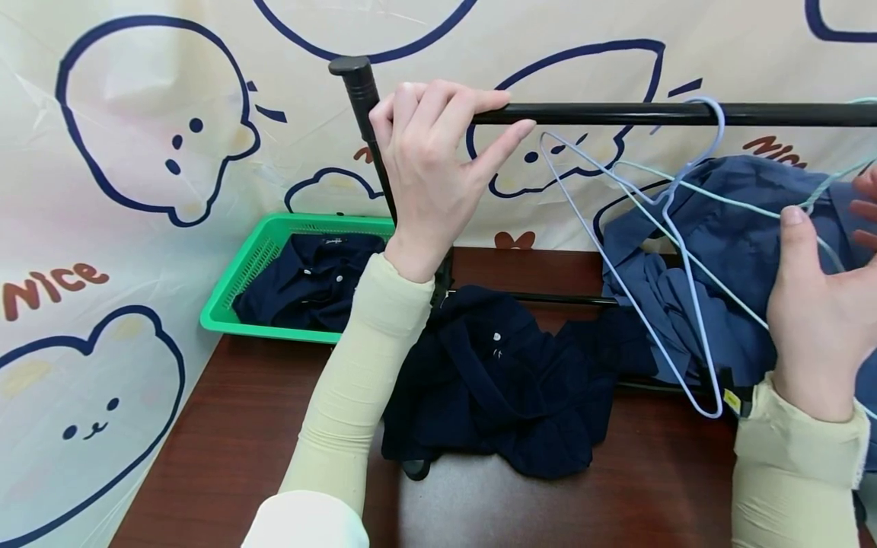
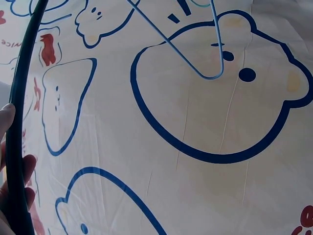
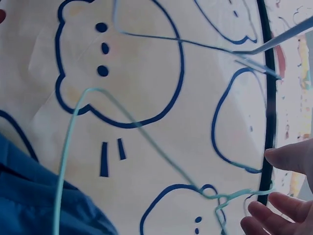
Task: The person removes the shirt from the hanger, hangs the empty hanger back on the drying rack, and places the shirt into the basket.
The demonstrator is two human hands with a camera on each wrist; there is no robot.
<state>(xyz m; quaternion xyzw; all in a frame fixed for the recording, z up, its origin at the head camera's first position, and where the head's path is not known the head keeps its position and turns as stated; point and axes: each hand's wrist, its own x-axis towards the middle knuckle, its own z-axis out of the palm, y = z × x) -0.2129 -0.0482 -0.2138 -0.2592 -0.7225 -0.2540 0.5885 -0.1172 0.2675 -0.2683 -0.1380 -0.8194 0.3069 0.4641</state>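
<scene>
While left fingers (image 1: 483, 101) grip the rail (image 1: 582, 114), right fingers (image 3: 288, 205) are spread near a mint hanger (image 3: 140, 126)

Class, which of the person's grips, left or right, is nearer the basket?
Left. The left grip holds the rail, above and right of the basket in the head view; the right grip is far off, near that view's right edge.
</scene>
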